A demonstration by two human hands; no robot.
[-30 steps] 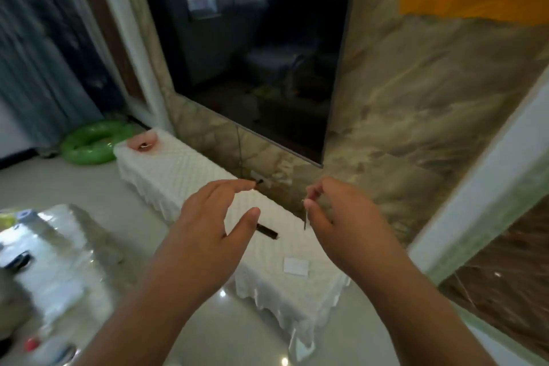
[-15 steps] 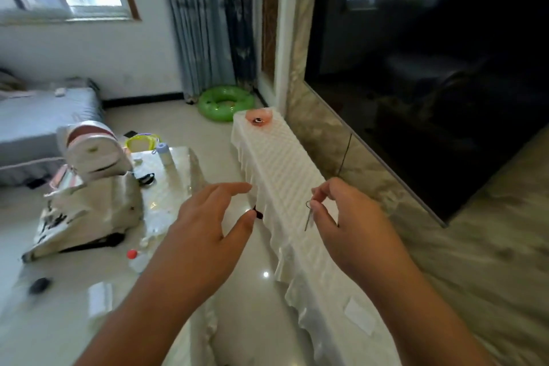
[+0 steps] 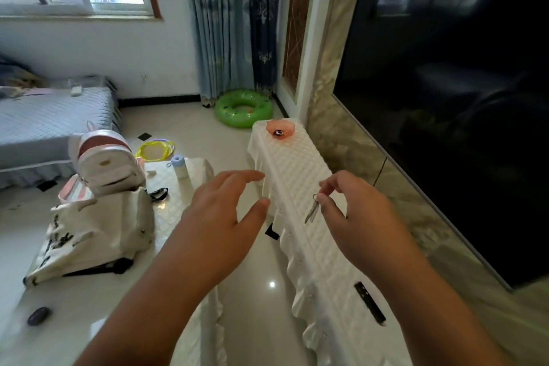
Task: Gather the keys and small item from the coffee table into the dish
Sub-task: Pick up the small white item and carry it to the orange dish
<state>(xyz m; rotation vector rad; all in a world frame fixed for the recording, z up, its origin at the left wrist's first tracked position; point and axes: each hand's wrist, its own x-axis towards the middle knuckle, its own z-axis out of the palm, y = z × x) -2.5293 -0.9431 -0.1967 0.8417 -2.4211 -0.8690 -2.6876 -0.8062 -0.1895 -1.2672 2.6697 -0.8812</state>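
Metal keys (image 3: pixel 312 211): pinched by the ring in my right hand (image 3: pixel 353 217), blades hanging down and slightly left, over the long white-covered surface (image 3: pixel 300 169) by the TV wall.
Right fingers (image 3: pixel 326 187): narrow, thumb and forefinger closed on the key ring.
Left hand (image 3: pixel 219 217): spread wide, nothing visible in it, hovering over the gap between the two surfaces.
Pink dish (image 3: pixel 279 128): at the far end of the same white surface, straight ahead and slightly left of the keys, well apart; something dark and small already sits in it, can't tell what.
Key relation: dish lies along the surface's long axis, away from me; right hand is nearer and already loaded, so my guess is carry forward, then drop.
Small dark item (image 3: pixel 38 315): on coffee table (image 3: pixel 89 306), near left, likely still to collect; left hand closer.
Black remote (image 3: pixel 370 303): near end of white surface, not in the way.
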